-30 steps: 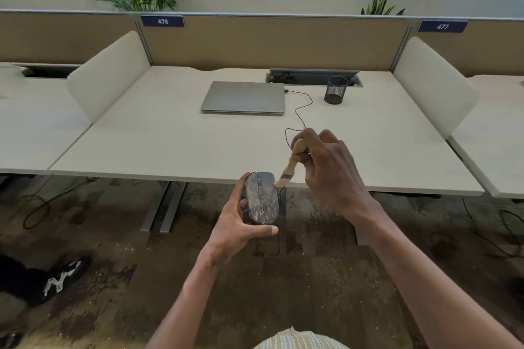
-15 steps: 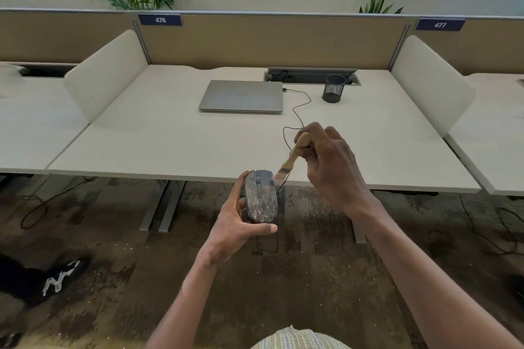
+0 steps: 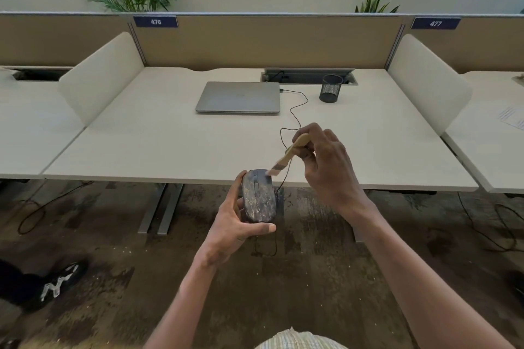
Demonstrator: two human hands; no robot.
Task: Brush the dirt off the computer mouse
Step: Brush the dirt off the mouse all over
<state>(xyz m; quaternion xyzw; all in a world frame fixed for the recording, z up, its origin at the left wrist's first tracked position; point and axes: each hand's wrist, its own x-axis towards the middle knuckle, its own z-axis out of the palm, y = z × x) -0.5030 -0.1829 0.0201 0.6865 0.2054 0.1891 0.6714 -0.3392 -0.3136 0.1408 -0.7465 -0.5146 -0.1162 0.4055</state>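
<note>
A dark computer mouse point(image 3: 259, 196), speckled with pale dirt, is held in the air just in front of the desk edge. My left hand point(image 3: 231, 225) grips it from the left and below, thumb across its near end. My right hand point(image 3: 326, 161) holds a small wooden-handled brush point(image 3: 289, 154) by the handle. The brush bristles touch the mouse's far right top corner. The mouse's black cable point(image 3: 295, 110) runs across the desk to a closed grey laptop point(image 3: 238, 98).
The white desk point(image 3: 170, 147) carries a black mesh pen cup point(image 3: 331, 88) by a cable tray. White side dividers point(image 3: 102, 76) flank the desk. A black shoe point(image 3: 54, 283) lies on the dark carpet at lower left. Loose cables lie on the floor.
My right hand has lifted slightly and drawn the brush from the mouse's right side up to its far top corner. The left hand keeps holding the mouse in about the same place.
</note>
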